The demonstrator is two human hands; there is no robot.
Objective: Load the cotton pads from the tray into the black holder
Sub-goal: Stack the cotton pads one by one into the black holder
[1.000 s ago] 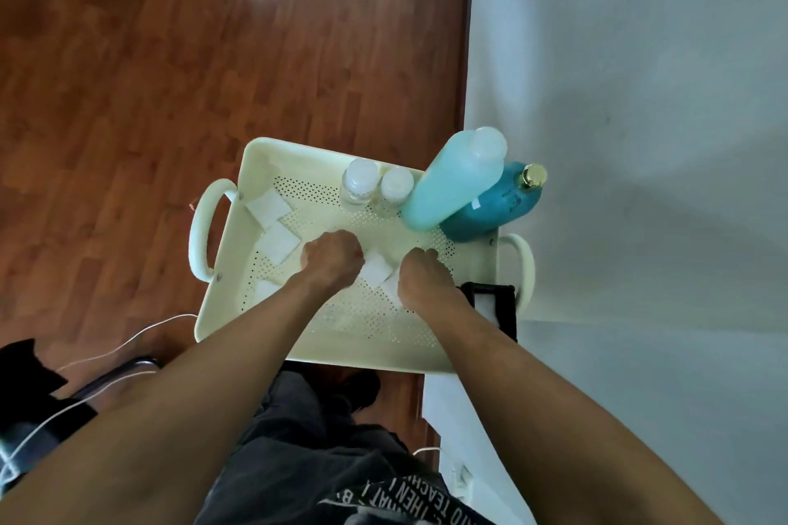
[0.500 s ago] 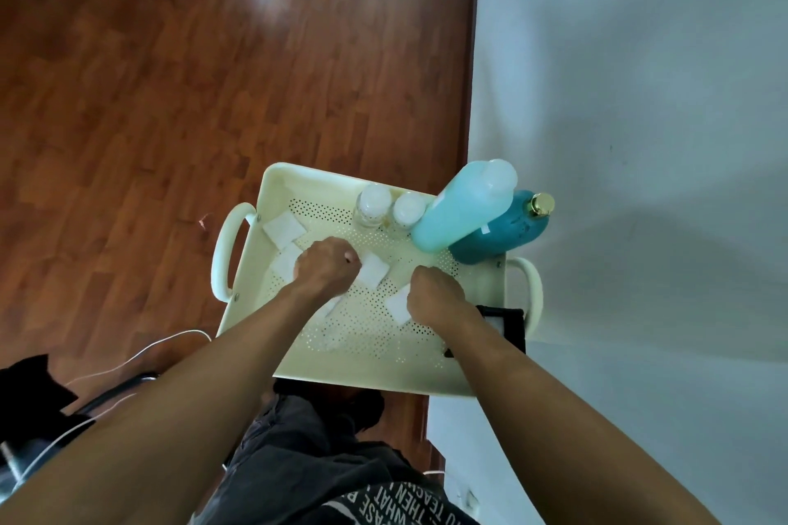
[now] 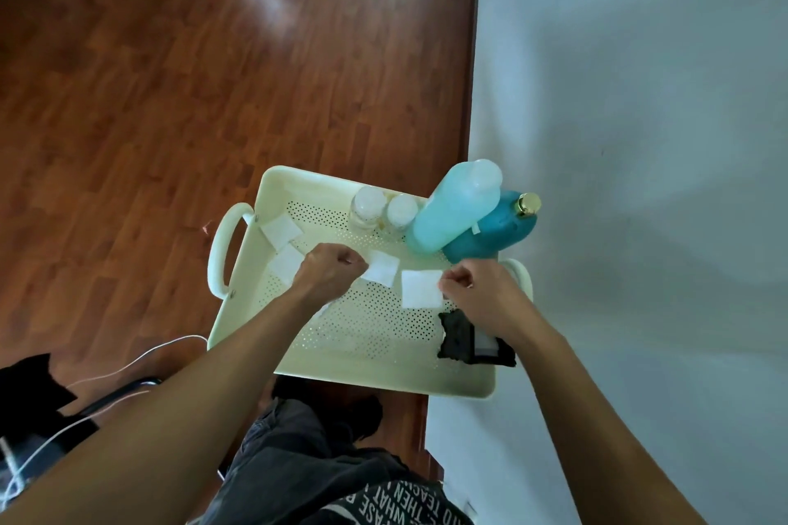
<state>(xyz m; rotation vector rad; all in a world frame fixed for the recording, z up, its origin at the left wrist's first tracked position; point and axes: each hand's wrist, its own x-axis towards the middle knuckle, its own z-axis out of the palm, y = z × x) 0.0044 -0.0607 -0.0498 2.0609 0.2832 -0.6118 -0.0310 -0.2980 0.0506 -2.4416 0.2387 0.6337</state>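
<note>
Two hands pinching cotton pads over a cream perforated tray (image 3: 375, 375).

The right hand (image 3: 482, 294) pinches a square cotton pad (image 3: 421, 288) by its edge at centre frame; the left hand (image 3: 328, 275), fingers curled, pinches another pad (image 3: 380, 267). Two more pads (image 3: 281, 229) lie at the tray's left end. The black holder (image 3: 458, 339) sits in the tray's lower right corner, just beneath the right wrist. Two blue bottles (image 3: 456, 209) stand at the tray's upper right.
</note>
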